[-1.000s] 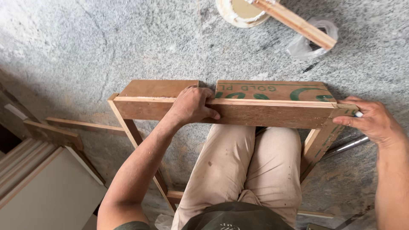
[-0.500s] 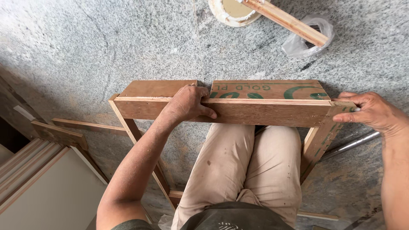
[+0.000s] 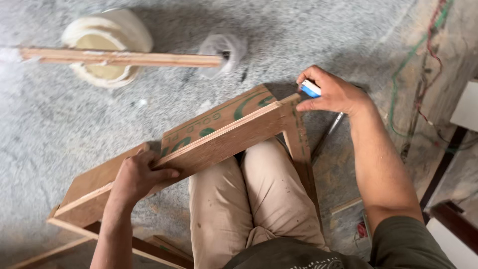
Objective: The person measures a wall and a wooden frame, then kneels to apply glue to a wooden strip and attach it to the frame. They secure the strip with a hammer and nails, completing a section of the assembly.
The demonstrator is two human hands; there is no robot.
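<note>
A plywood frame (image 3: 224,142) with green printing stands on the speckled stone floor over my knees. My left hand (image 3: 139,174) grips the top rail of the frame near its left half. My right hand (image 3: 333,92) is at the frame's far right corner, fingers pinched on a small blue and white object (image 3: 310,88). The right side panel (image 3: 301,149) of the frame runs down beside my leg.
A white bucket (image 3: 107,47) with a wooden strip (image 3: 119,58) laid across it sits at the top left, next to a crumpled plastic bag (image 3: 221,47). A metal rod (image 3: 328,134) lies under my right wrist. Cables (image 3: 423,74) and boards (image 3: 448,209) are at the right.
The camera view has swung to the right, so the frame now looks tilted. My right hand lifted off the corner and now pinches the small blue and white object there. My left hand kept its grip.
</note>
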